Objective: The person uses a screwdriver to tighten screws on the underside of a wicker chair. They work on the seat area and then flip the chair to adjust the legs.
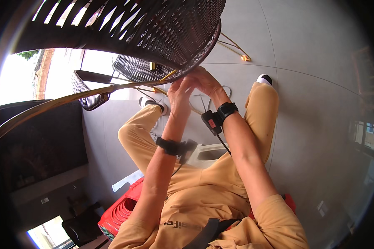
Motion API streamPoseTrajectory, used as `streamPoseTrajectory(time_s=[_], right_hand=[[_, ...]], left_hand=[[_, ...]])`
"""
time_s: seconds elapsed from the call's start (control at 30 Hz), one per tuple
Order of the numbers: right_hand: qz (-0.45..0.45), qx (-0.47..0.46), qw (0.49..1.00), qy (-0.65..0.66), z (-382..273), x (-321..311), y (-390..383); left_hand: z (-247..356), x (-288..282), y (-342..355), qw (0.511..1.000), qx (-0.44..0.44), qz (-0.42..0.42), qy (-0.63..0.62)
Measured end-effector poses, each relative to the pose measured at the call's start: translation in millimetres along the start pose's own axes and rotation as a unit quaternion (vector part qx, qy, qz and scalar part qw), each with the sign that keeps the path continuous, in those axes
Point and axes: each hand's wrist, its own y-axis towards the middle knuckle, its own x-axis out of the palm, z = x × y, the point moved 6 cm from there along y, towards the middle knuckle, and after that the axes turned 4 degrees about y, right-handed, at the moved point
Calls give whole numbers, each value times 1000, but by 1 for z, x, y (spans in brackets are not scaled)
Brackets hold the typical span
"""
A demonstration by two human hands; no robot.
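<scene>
A dark brown woven chair with a gold metal frame is tipped above me, its rim hanging over my hands. My left hand is raised to the lower edge of the rim, where the gold tube meets the weave, with its fingers bent together. Right beside it, my right hand reaches up with curled fingers against the same edge. The rim hides the fingertips, so whatever they pinch cannot be made out. Below the hands, a thin pale cord hangs in a loop near the floor.
A second woven chair stands farther back on the left. Between my legs is a beige plastic stool. A red object with ridged curves lies by my left side. Grey tiled floor extends right; a large dark panel is at left.
</scene>
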Motion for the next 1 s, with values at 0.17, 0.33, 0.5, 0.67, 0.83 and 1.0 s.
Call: streamPoseTrajectory(time_s=[0.17, 0.33, 0.5, 0.67, 0.83, 1.0], right_hand=[[-10, -17, 999, 39, 0, 0, 0], [-6, -13, 999, 51, 8, -10, 9], [16, -12, 999, 31, 14, -13, 13], [13, -13, 999, 48, 12, -13, 10], [-6, -8, 999, 38, 8, -6, 8], [-27, -41, 998, 49, 9, -13, 10]], left_hand=[[-3, 0, -1, 999, -27, 24, -34], [1, 4, -2, 998, -41, 26, -33], [-5, -3, -1, 995, -55, 33, -73], [-9, -6, 2, 994, -61, 27, -82], [-4, -5, 0, 995, -61, 43, -71], [17, -10, -21, 986, -38, 68, 148]])
